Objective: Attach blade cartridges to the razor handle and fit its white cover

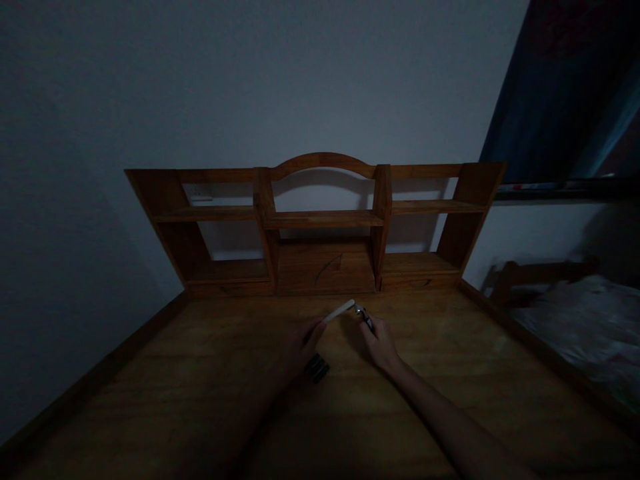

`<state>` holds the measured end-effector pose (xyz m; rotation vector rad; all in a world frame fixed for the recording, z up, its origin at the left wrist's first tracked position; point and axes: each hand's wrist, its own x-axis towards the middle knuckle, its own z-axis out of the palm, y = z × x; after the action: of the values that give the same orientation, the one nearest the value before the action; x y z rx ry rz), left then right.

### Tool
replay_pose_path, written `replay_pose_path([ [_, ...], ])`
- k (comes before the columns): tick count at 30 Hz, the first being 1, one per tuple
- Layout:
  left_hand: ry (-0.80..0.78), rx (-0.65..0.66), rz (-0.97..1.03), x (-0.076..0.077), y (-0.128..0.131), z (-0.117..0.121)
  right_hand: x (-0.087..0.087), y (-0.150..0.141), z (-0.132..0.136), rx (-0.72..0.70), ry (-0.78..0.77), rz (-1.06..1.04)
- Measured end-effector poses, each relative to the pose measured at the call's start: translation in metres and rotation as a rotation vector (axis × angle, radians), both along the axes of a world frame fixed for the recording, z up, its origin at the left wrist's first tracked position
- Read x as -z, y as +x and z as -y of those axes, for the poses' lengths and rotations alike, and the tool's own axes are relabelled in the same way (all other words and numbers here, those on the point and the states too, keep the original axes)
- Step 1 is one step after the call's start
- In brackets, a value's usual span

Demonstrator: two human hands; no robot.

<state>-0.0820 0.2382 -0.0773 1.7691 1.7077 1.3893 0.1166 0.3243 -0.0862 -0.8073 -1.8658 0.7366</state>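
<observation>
My left hand (311, 337) is closed around the near end of a slim white stick (341, 310), which points up and to the right over the desk. A thin dark bit shows at the stick's far end. Closed in my right hand (380, 341) is a small hand tool (365, 316) with a shiny metal head and a dark handle; the dim light hides its exact kind. The tool's head is close to the stick's far tip; whether they touch I cannot tell. Just below my left hand, a small cluster of black pieces (317, 368) lies on the wooden desk (225, 360).
Along the desk's back edge stands a wooden shelf unit (324, 219) with open compartments, against a pale wall (320, 80). Raised wooden rims border the desk at both sides. Right of it are a bundle in pale covering (590, 327) and a dark curtain (560, 100).
</observation>
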Motion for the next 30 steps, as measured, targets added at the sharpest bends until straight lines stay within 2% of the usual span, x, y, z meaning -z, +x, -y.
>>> replay_pose_path([
  [4, 0.001, 0.036, 0.004, -0.003, 0.001, 0.000, -0.001, 0.000, 0.000, 0.005, -0.011, 0.000],
  [9, -0.007, -0.002, 0.018, -0.008, 0.002, 0.000, -0.003, 0.001, 0.001, -0.013, -0.046, -0.016],
  [12, 0.012, 0.008, -0.001, -0.007, 0.002, 0.002, -0.002, 0.000, 0.000, -0.031, -0.099, -0.065],
  [14, 0.009, 0.018, -0.026, -0.004, 0.002, 0.002, 0.000, -0.002, -0.002, -0.076, -0.192, -0.138],
  [16, -0.010, 0.007, -0.048, -0.001, 0.002, -0.001, 0.002, -0.006, -0.004, -0.209, -0.416, -0.260],
  [19, -0.018, -0.047, -0.064, 0.001, 0.000, -0.006, 0.002, -0.011, -0.007, -0.640, -0.881, -0.420],
  [20, -0.016, -0.074, -0.062, 0.002, -0.001, -0.008, 0.001, -0.011, -0.007, -0.795, -1.000, -0.446],
  [22, -0.008, -0.114, -0.058, 0.002, -0.003, -0.010, -0.003, -0.011, -0.006, -1.025, -1.140, -0.462],
  [24, 0.008, -0.123, -0.060, 0.003, -0.004, -0.010, -0.006, -0.009, -0.006, -1.121, -1.200, -0.469],
  [26, 0.023, -0.089, -0.088, 0.005, -0.004, -0.009, -0.007, -0.007, -0.006, -1.151, -1.222, -0.459],
  [30, 0.038, -0.029, -0.137, 0.006, 0.000, -0.008, -0.002, -0.006, -0.007, -1.099, -1.231, -0.409],
])
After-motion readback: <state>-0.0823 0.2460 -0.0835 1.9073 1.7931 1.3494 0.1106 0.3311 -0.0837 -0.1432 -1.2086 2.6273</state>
